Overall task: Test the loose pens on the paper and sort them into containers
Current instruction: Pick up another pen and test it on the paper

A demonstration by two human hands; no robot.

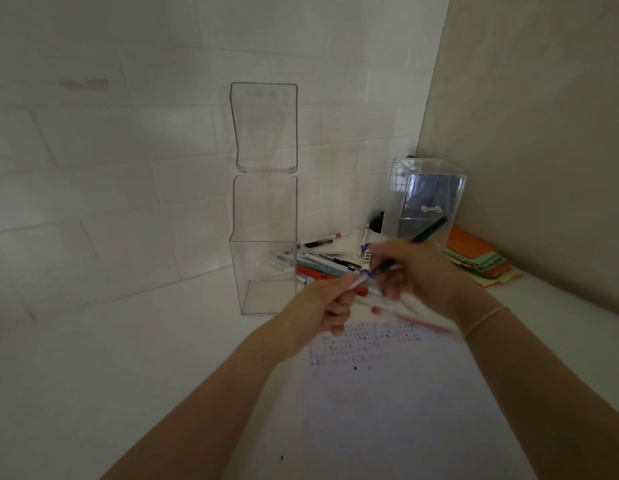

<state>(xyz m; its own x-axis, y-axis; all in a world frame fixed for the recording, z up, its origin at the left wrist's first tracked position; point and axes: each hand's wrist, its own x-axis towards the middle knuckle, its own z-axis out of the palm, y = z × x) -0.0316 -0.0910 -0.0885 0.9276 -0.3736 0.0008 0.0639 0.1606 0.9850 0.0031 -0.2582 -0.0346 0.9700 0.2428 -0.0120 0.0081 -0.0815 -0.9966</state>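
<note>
Both hands meet above the top edge of a white paper marked with rows of test scribbles. My left hand pinches the pale end of a blue and white pen. My right hand grips the pen's other end and also holds a dark pen that sticks up and to the right. The hands are blurred by motion. Behind them lies a pile of loose pens. A tall clear box with its lid swung up stands left of the pile.
A second clear box with a small handle stands in the back right corner. Orange and green paper sheets are stacked beside it. A tiled wall runs behind, and a plain wall closes the right side. A few pens lie under my right hand.
</note>
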